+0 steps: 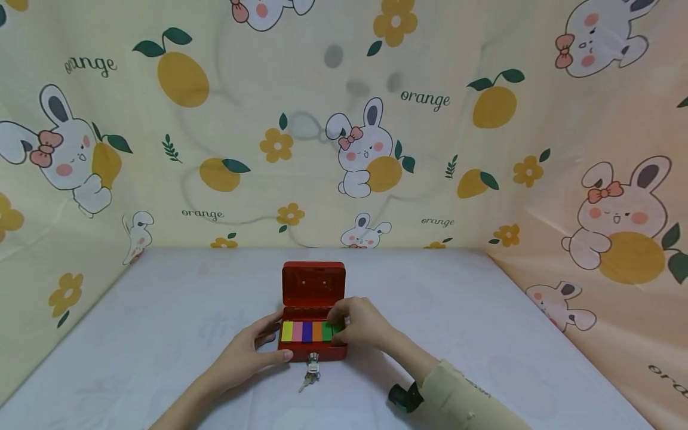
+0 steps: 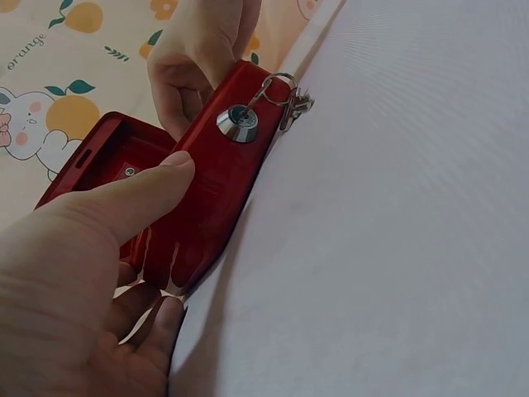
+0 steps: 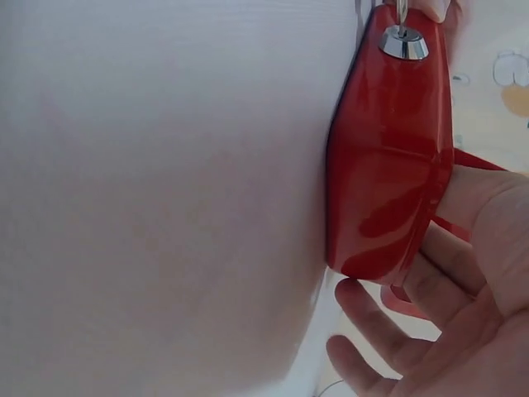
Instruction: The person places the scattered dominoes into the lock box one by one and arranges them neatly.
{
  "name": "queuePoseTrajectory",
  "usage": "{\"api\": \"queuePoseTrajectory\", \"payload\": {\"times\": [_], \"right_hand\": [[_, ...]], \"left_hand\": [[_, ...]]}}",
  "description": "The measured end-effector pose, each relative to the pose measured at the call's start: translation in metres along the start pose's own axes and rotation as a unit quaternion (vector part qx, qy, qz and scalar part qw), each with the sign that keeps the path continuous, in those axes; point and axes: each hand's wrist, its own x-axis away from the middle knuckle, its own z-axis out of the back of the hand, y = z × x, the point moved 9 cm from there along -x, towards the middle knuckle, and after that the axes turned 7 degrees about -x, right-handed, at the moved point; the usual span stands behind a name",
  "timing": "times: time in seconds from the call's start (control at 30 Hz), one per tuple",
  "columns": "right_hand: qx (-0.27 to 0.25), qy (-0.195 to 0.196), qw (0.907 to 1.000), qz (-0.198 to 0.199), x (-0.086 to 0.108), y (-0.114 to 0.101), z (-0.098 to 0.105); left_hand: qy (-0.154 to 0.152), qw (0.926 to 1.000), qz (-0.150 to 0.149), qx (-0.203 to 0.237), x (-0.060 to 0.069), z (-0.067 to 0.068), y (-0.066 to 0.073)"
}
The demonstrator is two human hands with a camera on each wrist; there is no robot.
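A small red metal cash box (image 1: 313, 353) stands with its lid (image 1: 314, 284) raised on the white table. Inside lies a row of coloured blocks: yellow (image 1: 287, 331), pink (image 1: 297, 331), blue (image 1: 307, 331), orange (image 1: 317, 331) and green. My left hand (image 1: 248, 352) grips the box's left end, thumb on the front wall and fingers behind. At the right end, my right hand (image 1: 361, 322) reaches over the rim and pinches a green block (image 1: 337, 328) between thumb and fingers. In the right wrist view, the box wall hides the block.
A key ring with keys (image 1: 310, 380) hangs from the lock (image 2: 238, 124) on the box's front. A dark strap-like object (image 1: 404, 398) is by the right wrist. Printed cloth with rabbits and oranges (image 1: 242, 89) walls the white table (image 1: 204, 298) at the back and sides.
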Motion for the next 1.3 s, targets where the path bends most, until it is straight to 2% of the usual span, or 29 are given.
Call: {"api": "queuePoseTrajectory", "payload": {"times": [0.2, 0.53, 1.1, 1.3], "right_hand": [[-0.009, 0.011, 0.9999, -0.009, -0.002, 0.002, 0.0], [-0.024, 0.024, 0.9994, -0.009, 0.0, 0.003, 0.002], [-0.066, 0.03, 0.9973, 0.0, 0.015, 0.006, 0.008], [-0.085, 0.034, 0.9957, 0.014, 0.024, 0.001, 0.012]], "left_hand": [[0.002, 1.0, 0.006, -0.004, -0.001, 0.0, -0.001], [-0.001, 1.0, -0.001, -0.005, -0.002, 0.001, 0.001], [-0.002, 0.9999, -0.008, -0.006, 0.0, -0.001, 0.004], [-0.008, 0.9997, -0.022, -0.007, 0.002, 0.002, 0.005]]}}
